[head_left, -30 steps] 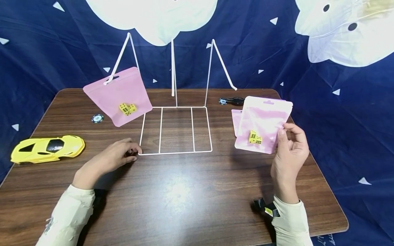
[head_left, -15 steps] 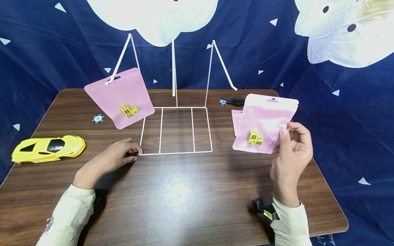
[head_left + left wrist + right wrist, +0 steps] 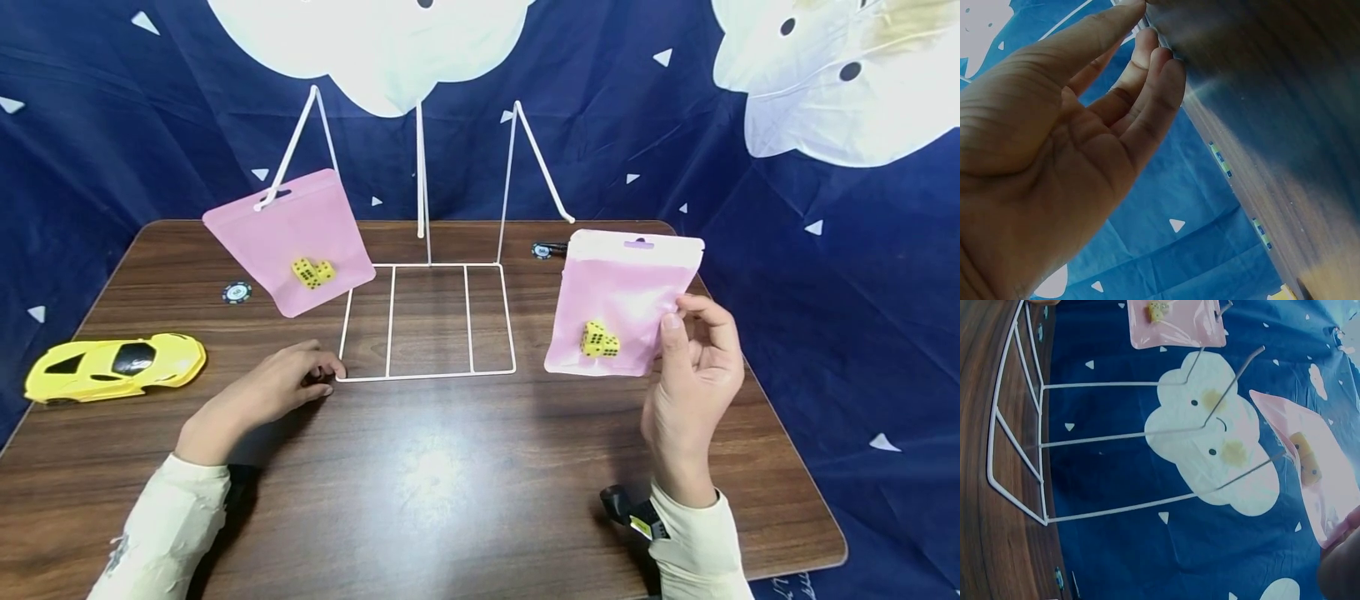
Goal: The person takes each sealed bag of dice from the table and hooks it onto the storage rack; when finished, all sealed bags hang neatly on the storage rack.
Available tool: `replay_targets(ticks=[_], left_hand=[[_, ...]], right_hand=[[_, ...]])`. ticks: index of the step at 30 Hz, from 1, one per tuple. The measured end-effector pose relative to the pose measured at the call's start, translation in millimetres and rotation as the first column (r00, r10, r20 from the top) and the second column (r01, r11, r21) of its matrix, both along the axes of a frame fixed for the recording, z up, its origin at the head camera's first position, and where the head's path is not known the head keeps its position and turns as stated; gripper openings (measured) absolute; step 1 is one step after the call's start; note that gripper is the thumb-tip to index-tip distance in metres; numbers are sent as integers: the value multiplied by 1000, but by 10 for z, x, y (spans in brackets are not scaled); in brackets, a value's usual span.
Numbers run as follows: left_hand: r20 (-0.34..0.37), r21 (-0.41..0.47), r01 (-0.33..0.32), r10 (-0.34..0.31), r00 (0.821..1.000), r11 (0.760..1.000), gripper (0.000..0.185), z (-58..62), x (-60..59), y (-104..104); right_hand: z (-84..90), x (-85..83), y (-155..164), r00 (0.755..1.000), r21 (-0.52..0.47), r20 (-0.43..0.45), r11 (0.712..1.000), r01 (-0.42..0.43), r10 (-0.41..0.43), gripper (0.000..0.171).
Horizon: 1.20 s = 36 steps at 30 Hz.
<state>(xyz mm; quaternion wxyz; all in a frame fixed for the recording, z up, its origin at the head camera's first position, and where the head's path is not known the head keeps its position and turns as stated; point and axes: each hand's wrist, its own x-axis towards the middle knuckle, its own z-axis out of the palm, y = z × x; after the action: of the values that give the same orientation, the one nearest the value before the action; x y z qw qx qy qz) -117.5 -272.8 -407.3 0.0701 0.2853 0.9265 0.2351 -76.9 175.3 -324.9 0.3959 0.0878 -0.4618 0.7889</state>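
My right hand (image 3: 693, 375) pinches the right edge of a pink pouch (image 3: 618, 300) with yellow dice (image 3: 598, 340) inside and holds it upright above the table's right side. In the right wrist view the same pouch (image 3: 1310, 469) shows at the right edge. A white wire rack (image 3: 427, 317) stands mid-table with three hook arms. A second pink pouch (image 3: 288, 242) with yellow dice (image 3: 312, 272) hangs on the left hook. My left hand (image 3: 262, 396) rests flat on the wooden table (image 3: 420, 483), fingertips by the rack's front left corner; its fingers (image 3: 1141, 94) lie relaxed.
A yellow toy car (image 3: 114, 365) sits at the table's left edge. One poker chip (image 3: 236, 292) lies left of the rack, another (image 3: 542, 249) behind the held pouch. A dark blue cloth with white cloud shapes (image 3: 825, 192) hangs behind and around the table.
My right hand has carried the pouch leftward, toward the rack, and it now hides the spare pink pouch that lay on the table behind it. My left hand has stayed put.
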Motion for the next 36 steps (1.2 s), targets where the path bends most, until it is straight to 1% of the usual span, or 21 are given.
replay_targets(ticks=[6, 12, 17, 20, 27, 31, 36], left_hand=[[-15, 6, 8, -8, 1000, 1000, 21, -3, 2, -9], [-4, -2, 8, -8, 1000, 1000, 20, -4, -12, -10], [-28, -9, 17, -17, 999, 1000, 20, -15, -25, -9], [-33, -9, 15, -15, 999, 1000, 21, -20, -26, -13], [-9, -3, 3, -3, 1000, 1000, 20, -16, -12, -15], [-14, -2, 3, -3, 1000, 1000, 20, -15, -3, -17], [-18, -1, 3, -3, 1000, 1000, 21, -24, -2, -19]], right_hand=[[11, 8, -94, 1000, 27, 9, 1000, -11, 11, 18], [10, -5, -182, 999, 55, -7, 998, -38, 39, 18], [6, -34, -259, 998, 105, -22, 993, -59, 62, 15], [-4, -52, -299, 998, 125, -24, 991, -56, 59, 15], [-34, -79, -418, 996, 134, -2, 987, -86, 87, 15], [-23, -52, -502, 993, 158, 15, 981, -114, 113, 20], [-14, -41, -594, 994, 254, -12, 962, -102, 109, 22]])
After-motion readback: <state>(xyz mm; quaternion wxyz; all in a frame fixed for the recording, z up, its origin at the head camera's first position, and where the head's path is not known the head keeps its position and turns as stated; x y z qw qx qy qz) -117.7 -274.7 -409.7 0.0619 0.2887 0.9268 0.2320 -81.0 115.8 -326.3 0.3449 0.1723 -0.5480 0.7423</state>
